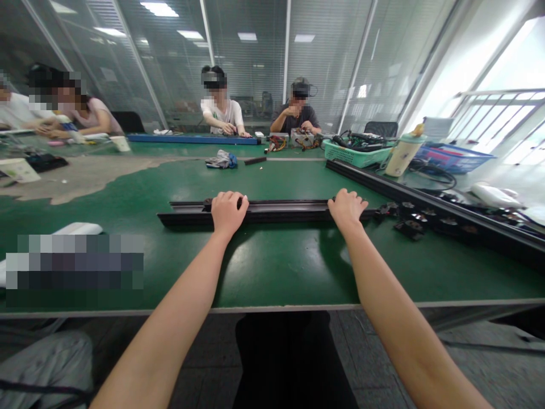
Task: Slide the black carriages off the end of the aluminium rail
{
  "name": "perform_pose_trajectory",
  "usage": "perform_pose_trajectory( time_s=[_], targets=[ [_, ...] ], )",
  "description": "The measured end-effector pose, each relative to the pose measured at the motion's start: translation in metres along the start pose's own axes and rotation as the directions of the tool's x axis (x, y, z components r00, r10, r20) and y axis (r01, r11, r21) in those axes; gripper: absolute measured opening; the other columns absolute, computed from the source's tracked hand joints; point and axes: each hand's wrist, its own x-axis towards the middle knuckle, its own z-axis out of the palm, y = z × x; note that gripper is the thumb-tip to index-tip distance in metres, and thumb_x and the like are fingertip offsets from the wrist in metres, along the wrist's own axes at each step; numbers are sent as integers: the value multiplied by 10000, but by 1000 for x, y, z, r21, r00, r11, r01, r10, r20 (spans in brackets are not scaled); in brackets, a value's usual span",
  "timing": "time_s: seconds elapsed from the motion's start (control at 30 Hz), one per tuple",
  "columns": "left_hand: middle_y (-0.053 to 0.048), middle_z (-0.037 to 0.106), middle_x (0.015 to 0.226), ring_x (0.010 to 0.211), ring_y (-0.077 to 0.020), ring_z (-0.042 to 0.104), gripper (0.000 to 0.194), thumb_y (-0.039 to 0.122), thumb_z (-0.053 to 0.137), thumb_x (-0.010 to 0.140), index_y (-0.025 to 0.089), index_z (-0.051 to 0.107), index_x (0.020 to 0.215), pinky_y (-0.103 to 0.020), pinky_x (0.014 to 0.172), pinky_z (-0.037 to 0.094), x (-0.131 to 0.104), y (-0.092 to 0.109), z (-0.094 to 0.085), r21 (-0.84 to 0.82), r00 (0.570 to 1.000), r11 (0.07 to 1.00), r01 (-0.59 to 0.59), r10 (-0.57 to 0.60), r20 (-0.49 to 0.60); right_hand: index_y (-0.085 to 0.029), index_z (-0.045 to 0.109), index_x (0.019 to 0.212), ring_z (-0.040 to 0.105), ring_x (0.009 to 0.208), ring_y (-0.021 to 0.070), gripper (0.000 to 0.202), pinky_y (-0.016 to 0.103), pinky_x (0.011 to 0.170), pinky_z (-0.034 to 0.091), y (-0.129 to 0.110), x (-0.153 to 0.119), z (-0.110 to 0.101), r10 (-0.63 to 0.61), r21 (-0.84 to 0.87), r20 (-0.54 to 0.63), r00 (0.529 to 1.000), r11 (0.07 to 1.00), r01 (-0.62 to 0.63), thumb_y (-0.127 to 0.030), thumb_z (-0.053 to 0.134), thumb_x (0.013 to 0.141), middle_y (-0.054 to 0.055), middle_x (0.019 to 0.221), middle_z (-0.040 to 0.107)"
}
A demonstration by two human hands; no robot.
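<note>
A long black channel-shaped bar (pixel 286 216) lies crosswise on the green table in front of me, its lighter inner groove showing along the top. My left hand (pixel 229 211) is closed over its left part, thumb and fingers curled around the edge. A small dark block (pixel 208 203) sits in the groove just beside that hand. Near the bar's right end, my right hand (pixel 347 207) grips it from above with bent fingers; the fingertips are partly hidden. Small black parts (pixel 409 225) lie to the right of this hand.
A longer black bar (pixel 383 190) runs diagonally at right. Behind it stand a green basket (pixel 355 152) of cables, a cream bottle (pixel 403 154) and a blue basket (pixel 457 158). Gloves (pixel 222 159) lie farther back. A paper cup (pixel 19 170) is at left. Several people sit across the table.
</note>
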Motion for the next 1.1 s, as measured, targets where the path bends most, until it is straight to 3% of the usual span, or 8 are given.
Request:
perform_pose_trajectory(
  time_s=[0.33, 0.73, 1.1],
  targets=[
    [-150, 785, 1127, 1122, -352, 638, 357, 385, 455, 1068, 219, 765, 1006, -483, 969, 467, 0, 0, 0, 24, 1000, 1000, -6, 6, 9, -92, 663, 1331, 666, 1285, 362, 361, 521, 1154, 308, -4, -1, -12, 14, -46, 198, 980, 999, -5, -245, 470, 1066, 255, 1341, 716],
    [-148, 787, 1120, 1122, -354, 642, 337, 371, 469, 1068, 213, 760, 1002, -481, 965, 462, 0, 0, 0, 17, 1000, 1000, -10, 10, 11, -61, 612, 1373, 659, 1283, 359, 409, 501, 1156, 293, -4, -3, -11, 32, -34, 203, 979, 999, -26, -156, 365, 1062, 274, 1333, 694],
    [-142, 793, 1127, 1122, -350, 646, 326, 368, 475, 1065, 218, 758, 1005, -476, 966, 464, 0, -1, 1, 17, 1000, 1000, -7, 7, 3, -64, 622, 1371, 658, 1292, 368, 410, 492, 1139, 305, 1, 2, -7, 37, -51, 193, 980, 998, -27, -153, 386, 1048, 292, 1350, 681]
  ],
)
